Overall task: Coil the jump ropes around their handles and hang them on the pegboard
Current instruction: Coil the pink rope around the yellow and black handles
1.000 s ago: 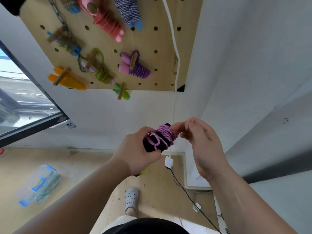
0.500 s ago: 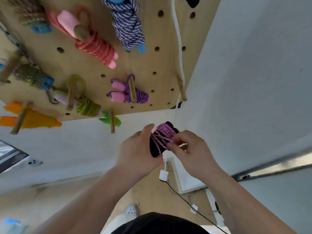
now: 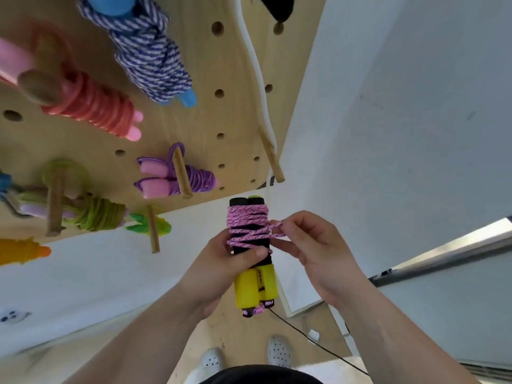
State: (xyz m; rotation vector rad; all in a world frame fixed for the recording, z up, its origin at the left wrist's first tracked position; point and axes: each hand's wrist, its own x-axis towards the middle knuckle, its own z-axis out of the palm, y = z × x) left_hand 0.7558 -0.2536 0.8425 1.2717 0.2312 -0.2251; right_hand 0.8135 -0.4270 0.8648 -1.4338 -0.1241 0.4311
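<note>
A jump rope with two black-and-yellow handles (image 3: pixel 255 284) side by side stands upright in front of me, pink speckled rope (image 3: pixel 247 223) coiled around the black grips. My left hand (image 3: pixel 221 261) grips the handles from the left, thumb across the front. My right hand (image 3: pixel 313 245) pinches a loop of the pink rope at the right side of the coil. The wooden pegboard (image 3: pixel 194 117) hangs above, just beyond the handle tops. A bare wooden peg (image 3: pixel 273 162) sticks out near its lower right corner.
Coiled ropes hang on the pegs: purple-white striped (image 3: pixel 149 59), red-pink (image 3: pixel 94 106), purple-pink (image 3: pixel 177 178), green (image 3: pixel 94 212), small green (image 3: pixel 149 225), orange (image 3: pixel 19 249). A white cord (image 3: pixel 257 76) runs down the board's right side. A white wall stands right; my shoes (image 3: pixel 278 353) and a black cable lie below.
The view has closed in on the pegboard. The handles turned upright, showing their yellow ends. My right hand shifted from the coil's front to pinching a loop at its right side.
</note>
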